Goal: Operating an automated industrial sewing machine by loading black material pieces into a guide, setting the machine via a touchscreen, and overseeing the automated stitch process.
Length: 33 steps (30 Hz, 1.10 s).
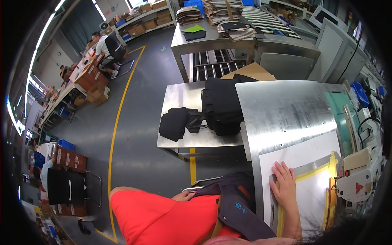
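Note:
My right hand (283, 183) lies open, fingers spread, on a white sheet with a yellow-taped frame (310, 173) on the steel worktop (286, 104) at the right. Beside it is a white machine head (353, 179). My left hand (183, 196) is low at the centre, beside my red-clothed leg (159, 212) and dark apron (239, 192), near a silvery edge; its finger shape is unclear. Ahead, a lower steel table (175, 96) bears a small pile of black pieces (173, 124) and a larger black stack (222, 102).
A seated person (100, 49) works at desks on the left; another is partly behind a black chair (65, 188). Yellow lines (118, 118) mark the grey floor. Beyond stand a steel table with paper stacks (190, 14), rollers (277, 22), cardboard (245, 71) and boxes (98, 94).

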Each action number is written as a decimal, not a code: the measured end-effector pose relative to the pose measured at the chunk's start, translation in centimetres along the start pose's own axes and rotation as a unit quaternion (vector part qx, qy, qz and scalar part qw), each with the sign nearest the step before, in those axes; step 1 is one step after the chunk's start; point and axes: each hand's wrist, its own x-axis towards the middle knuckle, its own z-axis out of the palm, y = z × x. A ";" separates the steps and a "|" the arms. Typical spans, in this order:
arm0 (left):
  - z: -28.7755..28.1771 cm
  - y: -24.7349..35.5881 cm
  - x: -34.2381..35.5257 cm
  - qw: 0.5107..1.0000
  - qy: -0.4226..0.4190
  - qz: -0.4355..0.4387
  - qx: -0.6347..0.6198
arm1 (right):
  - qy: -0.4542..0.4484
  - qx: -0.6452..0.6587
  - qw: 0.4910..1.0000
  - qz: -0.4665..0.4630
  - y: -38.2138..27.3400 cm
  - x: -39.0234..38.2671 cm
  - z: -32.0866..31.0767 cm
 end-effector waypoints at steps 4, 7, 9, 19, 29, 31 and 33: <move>1.2 -0.4 0.2 0.994 0.072 0.077 -0.039 | 0.006 0.002 1.000 -0.007 0.2 -0.1 0.2; 0.8 -1.5 1.4 0.961 0.117 0.241 0.070 | 0.007 -0.002 1.000 -0.004 0.2 -0.2 0.3; 0.7 -2.7 2.8 0.981 0.048 0.175 0.062 | 0.006 -0.005 1.000 -0.005 0.2 -0.1 0.3; 2.1 -2.1 2.1 0.991 0.069 0.105 -0.037 | 0.008 -0.007 1.000 -0.003 0.6 -0.2 0.5; 4.2 -5.5 4.9 0.973 0.124 0.149 -0.124 | 0.012 -0.005 1.000 -0.009 0.7 -0.1 0.6; 4.1 -5.4 5.0 0.973 0.128 0.150 -0.117 | 0.012 -0.007 1.000 -0.007 0.5 -0.1 0.4; 4.1 -5.3 4.9 0.971 0.125 0.167 -0.115 | 0.012 -0.008 1.000 -0.006 0.5 -0.1 0.4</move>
